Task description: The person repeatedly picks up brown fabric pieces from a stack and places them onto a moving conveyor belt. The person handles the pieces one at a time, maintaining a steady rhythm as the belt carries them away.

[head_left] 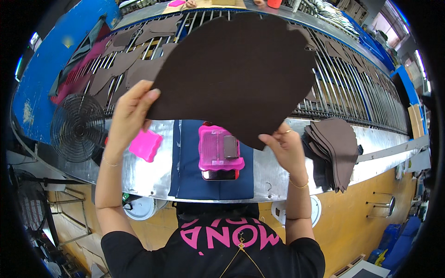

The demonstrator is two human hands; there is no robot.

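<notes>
Here, fingers (152,94) hold a brown sheet (232,69); a pink tray (203,155), a block (231,147).

Large pink capital lettering (229,237) across the black shirt (194,264).

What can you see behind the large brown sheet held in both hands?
Around the brown sheet, a rack of metal bars and smaller brown pieces show; whatever lies directly behind it is covered.
</notes>
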